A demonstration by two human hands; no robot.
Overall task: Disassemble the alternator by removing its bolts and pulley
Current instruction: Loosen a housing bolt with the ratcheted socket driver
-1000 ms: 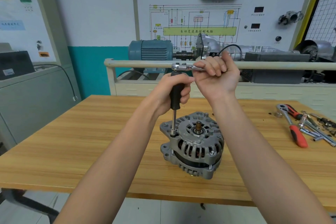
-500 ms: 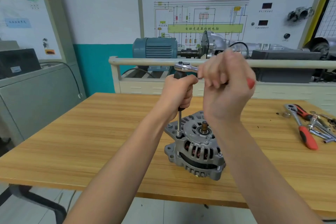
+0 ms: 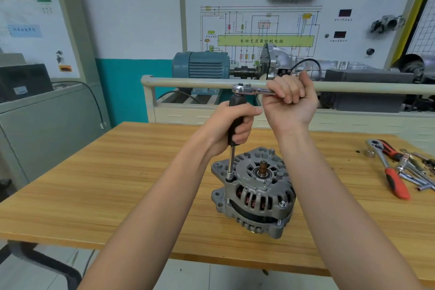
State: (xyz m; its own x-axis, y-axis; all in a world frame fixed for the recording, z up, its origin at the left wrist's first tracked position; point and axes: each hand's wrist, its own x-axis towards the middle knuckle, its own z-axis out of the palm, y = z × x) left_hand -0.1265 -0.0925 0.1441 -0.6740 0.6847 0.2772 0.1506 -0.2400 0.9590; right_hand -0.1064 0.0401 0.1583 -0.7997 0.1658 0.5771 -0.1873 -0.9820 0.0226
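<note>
A grey alternator [image 3: 255,192] stands on the wooden table [image 3: 117,183] with its bare shaft [image 3: 263,167] pointing up; no pulley is on it. A black-handled socket driver [image 3: 235,122] stands upright, its socket on a bolt at the housing's left rim [image 3: 229,178]. My left hand [image 3: 231,128] grips the black handle. A chrome ratchet [image 3: 249,90] sits across the driver's top, and my right hand [image 3: 290,103] grips its handle, which is hidden in the fist. Another bolt head [image 3: 282,204] shows at the housing's right.
At the table's right lie a red-handled ratchet [image 3: 390,176], a small socket [image 3: 369,153] and several chrome tools [image 3: 414,169]. Behind the table runs a beige rail [image 3: 188,83] before a blue motor [image 3: 200,65] and a wiring display board [image 3: 266,26].
My right hand swung the ratchet handle toward me and then back out to the right. My left hand has kept the driver upright on the same bolt. The camera shifted slightly.
</note>
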